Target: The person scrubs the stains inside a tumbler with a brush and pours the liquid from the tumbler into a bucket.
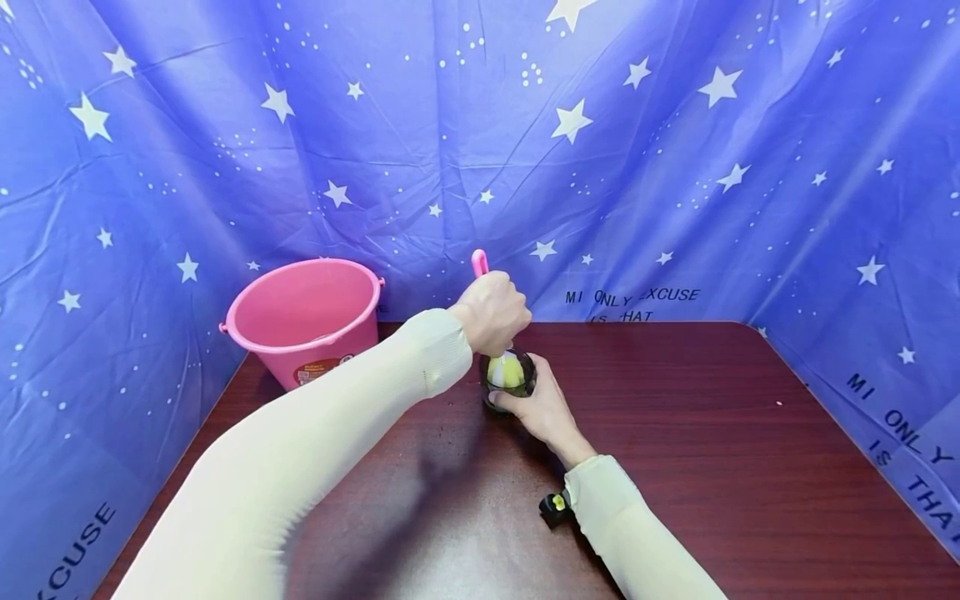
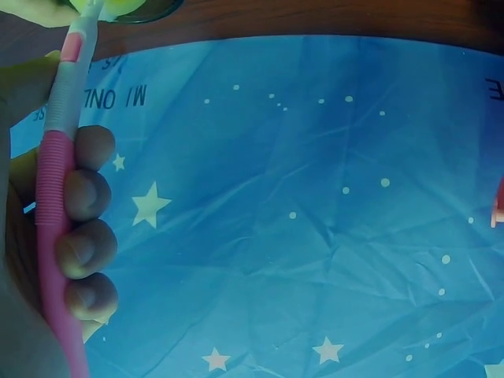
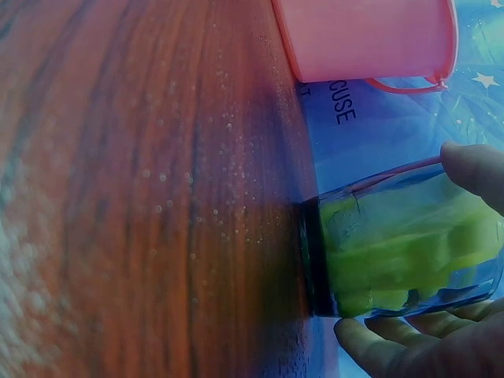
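Note:
In the head view my left hand (image 1: 495, 313) grips the pink and white handle of a cup brush (image 1: 480, 264), which stands nearly upright. Four curled fingertips wrap round the ribbed handle (image 2: 53, 177) in the left wrist view. Down inside a dark, see-through glass cup (image 3: 335, 216) sits the brush's yellow-green sponge head (image 1: 506, 372). My right hand (image 1: 546, 408) holds that cup from the right, thumb on one side and fingers on the other. The cup's base meets the table in the right wrist view.
A pink bucket (image 1: 356, 337) stands at the table's back left, beside my left forearm. The dark red wooden table (image 1: 697, 450) ends at a blue curtain (image 1: 420, 125) with white stars on the back and sides. A small black device (image 1: 553, 510) sits at my right wrist.

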`<move>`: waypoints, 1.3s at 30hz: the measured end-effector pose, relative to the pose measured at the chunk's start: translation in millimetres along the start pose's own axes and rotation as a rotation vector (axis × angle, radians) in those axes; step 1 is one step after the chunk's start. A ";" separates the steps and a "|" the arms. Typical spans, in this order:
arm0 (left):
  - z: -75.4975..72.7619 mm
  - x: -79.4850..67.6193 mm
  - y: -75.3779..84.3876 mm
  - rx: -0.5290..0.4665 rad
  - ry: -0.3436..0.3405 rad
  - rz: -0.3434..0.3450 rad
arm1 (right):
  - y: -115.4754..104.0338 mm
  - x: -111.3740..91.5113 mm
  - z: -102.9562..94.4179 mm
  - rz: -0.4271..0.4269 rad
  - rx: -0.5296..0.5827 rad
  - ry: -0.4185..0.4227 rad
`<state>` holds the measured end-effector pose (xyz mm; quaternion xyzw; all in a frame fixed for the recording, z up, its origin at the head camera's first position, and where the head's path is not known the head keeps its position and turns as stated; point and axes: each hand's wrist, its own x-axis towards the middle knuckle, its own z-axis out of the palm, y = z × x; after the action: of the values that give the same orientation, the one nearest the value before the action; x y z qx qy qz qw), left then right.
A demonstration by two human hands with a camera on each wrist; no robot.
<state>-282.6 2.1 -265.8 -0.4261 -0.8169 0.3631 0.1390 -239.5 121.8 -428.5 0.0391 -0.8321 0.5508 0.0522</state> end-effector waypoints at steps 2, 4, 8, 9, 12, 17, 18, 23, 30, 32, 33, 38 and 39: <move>0.2 1.4 0.3 -0.007 0.010 0.003 | 0.1 0.0 0.2 0.002 0.002 0.003; 0.0 3.1 1.1 -0.011 0.024 0.007 | -0.1 0.3 0.4 0.003 0.010 0.008; -2.5 6.8 3.2 0.002 0.047 0.019 | -0.3 0.8 1.2 0.014 0.045 0.008; -3.2 7.8 3.8 0.009 0.048 0.022 | -0.4 0.9 1.3 0.019 0.056 0.006; -5.4 10.5 5.2 0.023 0.038 0.028 | 0.0 1.0 1.4 0.027 0.080 -0.003; -5.9 13.9 4.7 0.026 0.014 0.000 | 1.5 1.9 0.6 0.005 0.071 -0.012; -5.6 14.4 4.3 0.026 0.012 -0.006 | 1.8 2.2 0.4 0.000 0.068 -0.014; -3.7 16.5 3.2 0.036 0.016 -0.028 | 2.3 3.0 -0.8 -0.004 0.047 -0.018; -2.0 19.4 2.9 0.043 -0.002 -0.038 | 1.7 2.5 -1.6 -0.012 0.032 -0.016; -1.7 19.8 2.7 0.048 -0.017 -0.036 | 1.5 2.3 -1.4 -0.014 0.035 -0.015; -1.8 19.9 2.7 0.051 -0.026 -0.035 | 1.6 2.3 -1.4 -0.016 0.036 -0.016; -2.4 20.2 2.5 0.066 -0.061 -0.029 | 2.0 2.7 -0.6 -0.019 0.044 -0.014; -2.5 20.1 2.6 0.069 -0.066 -0.029 | 1.6 2.6 -0.5 -0.018 0.046 -0.016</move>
<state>-291.7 20.4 -267.6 -0.3971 -0.8141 0.4029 0.1317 -242.2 122.9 -429.4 0.0521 -0.8193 0.5688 0.0499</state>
